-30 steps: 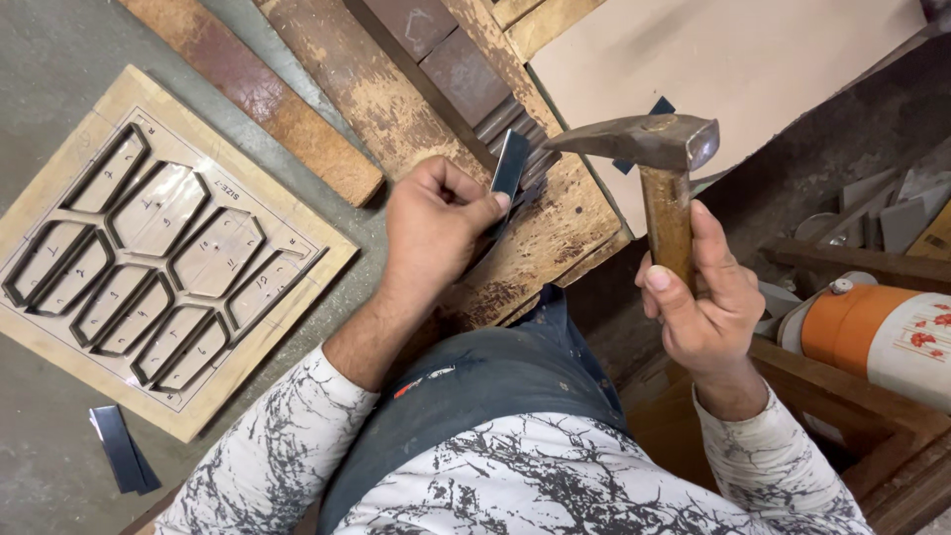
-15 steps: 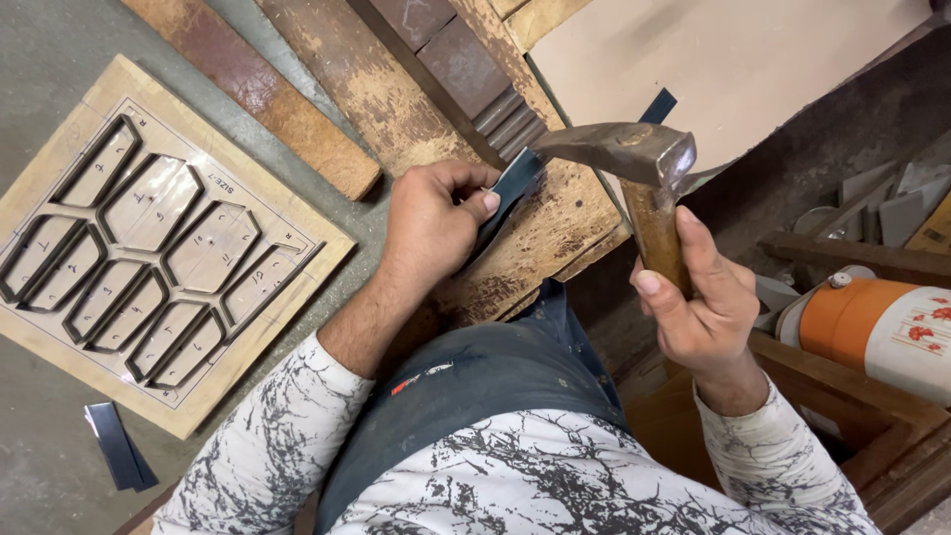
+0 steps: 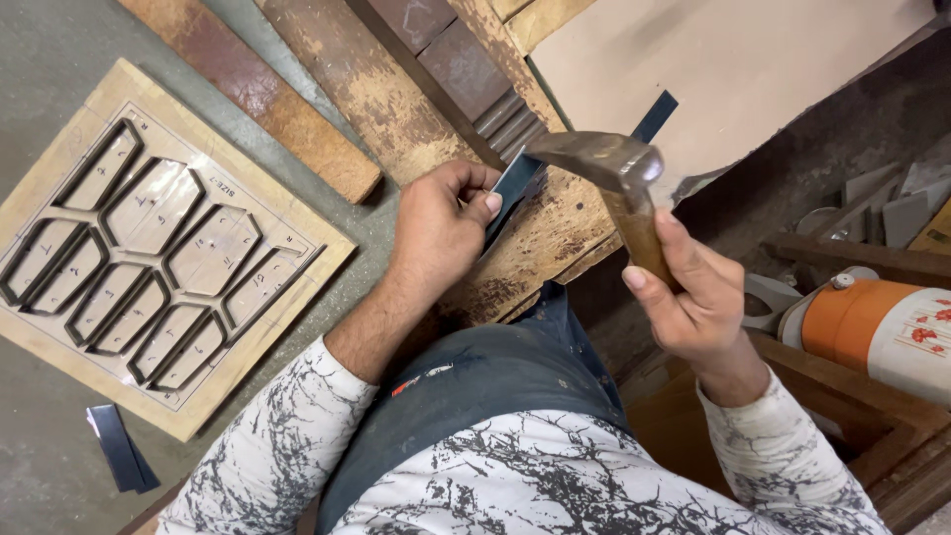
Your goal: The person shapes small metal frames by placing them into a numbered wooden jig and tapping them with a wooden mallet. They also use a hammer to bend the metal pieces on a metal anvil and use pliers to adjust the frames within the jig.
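Off to your left a plywood die board (image 3: 149, 248) set with steel outlines lies flat on the grey floor (image 3: 40, 59). Ahead, a worn wooden bench (image 3: 396, 89) carries the dark steel strip (image 3: 515, 183), which your left hand (image 3: 436, 223) pinches against its edge. Your right hand (image 3: 693, 297) is clenched on the wooden handle of the hammer (image 3: 609, 163), its head just above the strip.

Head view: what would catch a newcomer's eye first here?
At centre, the right hand grips a hammer over a dark metal strip that the left hand pinches against a worn wooden block. At left lies a wooden board set with metal-edged outlines.
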